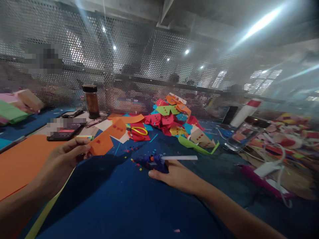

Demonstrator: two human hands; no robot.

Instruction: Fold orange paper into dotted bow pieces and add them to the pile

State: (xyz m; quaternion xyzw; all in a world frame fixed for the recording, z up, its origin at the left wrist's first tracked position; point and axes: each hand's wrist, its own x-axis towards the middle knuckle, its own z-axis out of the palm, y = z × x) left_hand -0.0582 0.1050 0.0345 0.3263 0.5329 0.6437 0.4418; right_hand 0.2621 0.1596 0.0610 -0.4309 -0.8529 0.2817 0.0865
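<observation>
My left hand [67, 157] pinches the near end of an orange paper strip [102, 143], which bends upward to the right and has small red pieces on it. Past the strip lie scissors with yellow handles [139, 131], on red paper. My right hand [171, 172] is wrapped round a dark blue glue gun [152, 161] low over the blue table [129, 205]. The gun's nozzle points left, and a clear glue stick [180, 158] juts from its back to the right. Tiny coloured paper bits are scattered near the nozzle.
A heap of coloured paper pieces [171, 116] stands at the back middle. A phone [66, 131], a brown jar [92, 101] and orange sheets [17, 162] are at left. On the right are a clear bottle [245, 134], a white cable [281, 172] and more paper scraps [294, 132].
</observation>
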